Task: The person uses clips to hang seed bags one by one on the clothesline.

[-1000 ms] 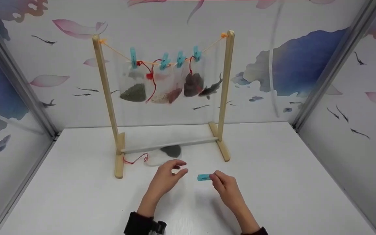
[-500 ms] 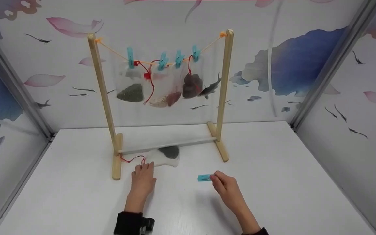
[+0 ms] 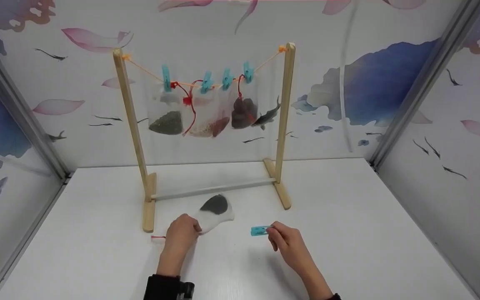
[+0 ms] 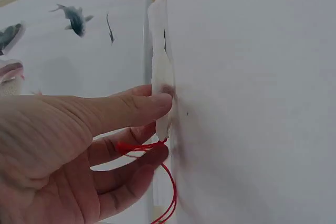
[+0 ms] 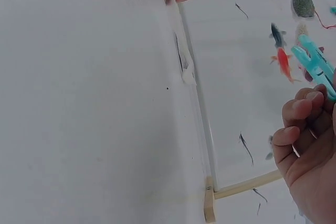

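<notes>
My left hand pinches one end of a small sheer white pouch with dark contents at its far end. In the left wrist view, thumb and fingers hold this pouch, and its red drawstring trails below them. My right hand holds a teal clothespin by one end, above the table to the pouch's right. In the right wrist view the clothespin points up and away from the fingers. Nothing is between its tips.
Behind the hands stands a wooden rack with a low white crossbar. Several teal clothespins on its orange line hold hanging pouches: green-filled, speckled reddish and dark brown. Patterned walls enclose the white table.
My left hand has reached left to the pouch on the table, taken hold of its drawstring end and drawn it nearer. My right hand stays nearly still with the clothespin.
</notes>
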Motion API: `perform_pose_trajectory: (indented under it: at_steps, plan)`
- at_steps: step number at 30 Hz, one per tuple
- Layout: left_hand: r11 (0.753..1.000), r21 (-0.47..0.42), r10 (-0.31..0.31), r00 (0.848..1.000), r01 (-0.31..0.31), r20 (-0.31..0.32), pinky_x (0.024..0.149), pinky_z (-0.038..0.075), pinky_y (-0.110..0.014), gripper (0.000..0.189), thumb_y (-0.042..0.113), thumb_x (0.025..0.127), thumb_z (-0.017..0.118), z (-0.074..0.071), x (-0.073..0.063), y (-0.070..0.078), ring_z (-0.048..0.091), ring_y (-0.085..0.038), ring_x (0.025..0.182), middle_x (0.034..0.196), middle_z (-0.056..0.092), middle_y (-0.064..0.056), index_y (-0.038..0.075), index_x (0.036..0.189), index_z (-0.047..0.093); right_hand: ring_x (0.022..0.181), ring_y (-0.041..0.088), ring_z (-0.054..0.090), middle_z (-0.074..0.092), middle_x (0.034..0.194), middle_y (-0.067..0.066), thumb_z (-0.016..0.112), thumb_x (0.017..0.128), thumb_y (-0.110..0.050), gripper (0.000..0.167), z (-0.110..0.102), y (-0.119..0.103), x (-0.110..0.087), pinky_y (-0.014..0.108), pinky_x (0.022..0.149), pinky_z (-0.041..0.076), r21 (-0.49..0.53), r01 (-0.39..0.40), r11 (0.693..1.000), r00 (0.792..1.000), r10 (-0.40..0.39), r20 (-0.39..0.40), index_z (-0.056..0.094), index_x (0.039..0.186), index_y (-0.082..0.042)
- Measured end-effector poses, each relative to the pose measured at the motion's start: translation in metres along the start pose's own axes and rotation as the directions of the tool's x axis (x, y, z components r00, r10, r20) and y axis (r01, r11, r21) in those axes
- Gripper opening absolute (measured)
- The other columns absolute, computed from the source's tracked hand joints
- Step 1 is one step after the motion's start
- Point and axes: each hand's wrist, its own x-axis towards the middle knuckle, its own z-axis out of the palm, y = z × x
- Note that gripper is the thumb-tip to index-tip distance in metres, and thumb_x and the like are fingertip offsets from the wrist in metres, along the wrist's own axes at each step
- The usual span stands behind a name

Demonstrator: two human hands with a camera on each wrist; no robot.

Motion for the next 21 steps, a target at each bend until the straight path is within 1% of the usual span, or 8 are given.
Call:
perform_pose_trajectory:
  at_steps: [3,6,8,10,13,15,18,21]
  plan:
    - [0.999,-0.049,-0.022,0.999,0.02,-0.04,0.066,0.054,-0.042,0.003,0.004,0.088,0.071,-0.002,0.003,0.001,0.067,-0.028,0.078,0.083,0.069,-0.01,0.004,0.085,0.07,0.054,0.008,0.045,0.055,0.062,0.003,0.048,0.106,-0.025,0.032,-0.002,0.001,0.001,0.014,0.052,0.034,-0.016,-0.011,1.0,0.999,0.012,0.037,0.059,0.08,-0.01]
    - [0.996,-0.093,0.0,0.995,-0.009,-0.1,0.064,0.052,-0.039,0.004,0.007,0.095,0.064,-0.006,0.005,0.005,0.065,-0.024,0.075,0.083,0.07,-0.01,0.004,0.094,0.065,0.058,0.017,0.052,0.06,0.065,0.002,0.049,0.105,-0.03,0.035,-0.004,0.002,0.002,0.016,0.056,0.039,-0.036,-0.031,0.999,0.995,0.034,0.095,0.061,0.084,-0.005]
    - [0.988,-0.148,0.018,0.992,-0.037,-0.128,0.064,0.051,-0.036,0.002,0.005,0.094,0.064,-0.009,0.006,0.009,0.062,-0.02,0.073,0.082,0.068,-0.009,0.003,0.096,0.064,0.059,0.014,0.052,0.06,0.065,0.001,0.049,0.105,-0.032,0.036,-0.006,0.004,0.001,0.017,0.058,0.041,-0.067,-0.044,0.997,0.991,0.052,0.125,0.062,0.085,-0.004]
    - [0.977,-0.204,0.036,0.991,-0.061,-0.127,0.067,0.051,-0.031,0.008,0.0,0.091,0.066,-0.013,0.005,0.015,0.06,-0.016,0.076,0.084,0.067,-0.008,0.004,0.098,0.065,0.059,0.006,0.05,0.058,0.064,-0.002,0.051,0.104,-0.032,0.036,-0.007,0.006,0.0,0.017,0.059,0.041,-0.102,-0.05,0.994,0.989,0.064,0.134,0.062,0.085,-0.003]
    - [0.966,-0.247,0.049,0.993,-0.076,-0.11,0.072,0.053,-0.027,0.016,-0.006,0.086,0.069,-0.019,0.0,0.024,0.061,-0.015,0.084,0.093,0.066,-0.007,0.005,0.098,0.067,0.058,-0.003,0.042,0.05,0.062,-0.006,0.052,0.103,-0.031,0.034,-0.007,0.008,0.0,0.016,0.056,0.038,-0.144,-0.034,0.989,0.995,0.048,0.089,0.06,0.082,-0.005]
    - [0.965,-0.249,0.051,0.992,-0.08,-0.118,0.075,0.056,-0.027,0.019,-0.008,0.085,0.07,-0.022,-0.004,0.031,0.065,-0.017,0.089,0.105,0.067,-0.01,0.004,0.1,0.069,0.058,-0.004,0.039,0.045,0.063,-0.008,0.054,0.102,-0.028,0.032,-0.007,0.008,0.001,0.016,0.054,0.036,-0.154,-0.017,0.988,0.999,0.023,0.04,0.059,0.081,-0.006]
    - [0.971,-0.213,0.071,0.981,-0.11,-0.183,0.075,0.059,-0.03,0.016,-0.006,0.084,0.073,-0.027,-0.009,0.041,0.07,-0.022,0.091,0.122,0.064,-0.016,0.003,0.098,0.073,0.059,-0.005,0.035,0.04,0.065,-0.013,0.057,0.101,-0.023,0.027,-0.009,0.007,0.004,0.016,0.054,0.033,-0.179,0.025,0.983,0.999,-0.032,-0.036,0.058,0.078,-0.01]
    - [0.98,-0.126,0.113,0.957,-0.152,-0.269,0.073,0.059,-0.032,0.01,-0.002,0.082,0.076,-0.032,-0.012,0.048,0.072,-0.024,0.091,0.126,0.066,-0.016,0.003,0.091,0.075,0.059,-0.005,0.033,0.037,0.066,-0.016,0.061,0.098,-0.017,0.023,-0.017,0.004,0.012,0.015,0.053,0.031,-0.226,0.095,0.969,0.99,-0.116,-0.078,0.057,0.076,-0.012]
